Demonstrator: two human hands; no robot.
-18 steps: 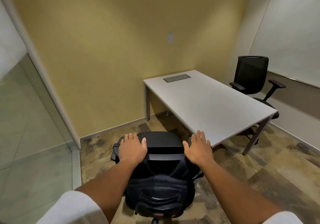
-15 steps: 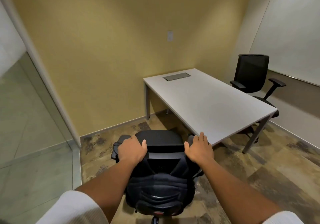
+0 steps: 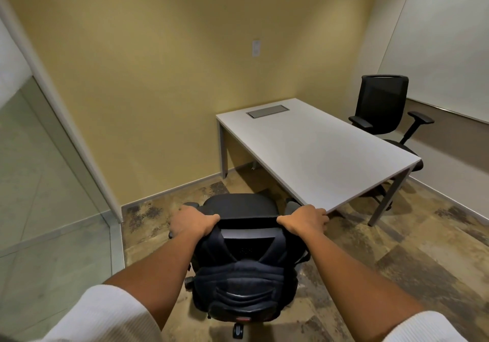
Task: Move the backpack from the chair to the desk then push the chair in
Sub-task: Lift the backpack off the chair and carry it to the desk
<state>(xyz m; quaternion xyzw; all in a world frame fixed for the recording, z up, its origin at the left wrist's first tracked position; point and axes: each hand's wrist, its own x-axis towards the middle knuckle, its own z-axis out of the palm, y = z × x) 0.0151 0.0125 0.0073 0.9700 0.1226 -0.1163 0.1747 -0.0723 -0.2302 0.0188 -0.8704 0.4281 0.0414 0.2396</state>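
A black backpack (image 3: 243, 275) hangs against the back of a black office chair (image 3: 238, 205), straps and padded panel facing me. The chair stands just off the near corner of the white desk (image 3: 317, 151), its seat turned toward the desk. My left hand (image 3: 191, 222) curls over the backpack's top left corner. My right hand (image 3: 304, 220) curls over the top right corner, close to the desk's edge. The fingertips of both hands are hidden over the far side. The chair's backrest is mostly covered by the backpack.
A second black office chair (image 3: 381, 103) stands at the desk's far right side, below a whiteboard. A grey cable hatch (image 3: 267, 111) is set in the desk top. A glass partition (image 3: 39, 209) runs along the left. Yellow wall behind; patterned carpet around the chair.
Both hands went from lying flat with fingers spread to closing over the backpack's top corners. The view has shifted slightly forward.
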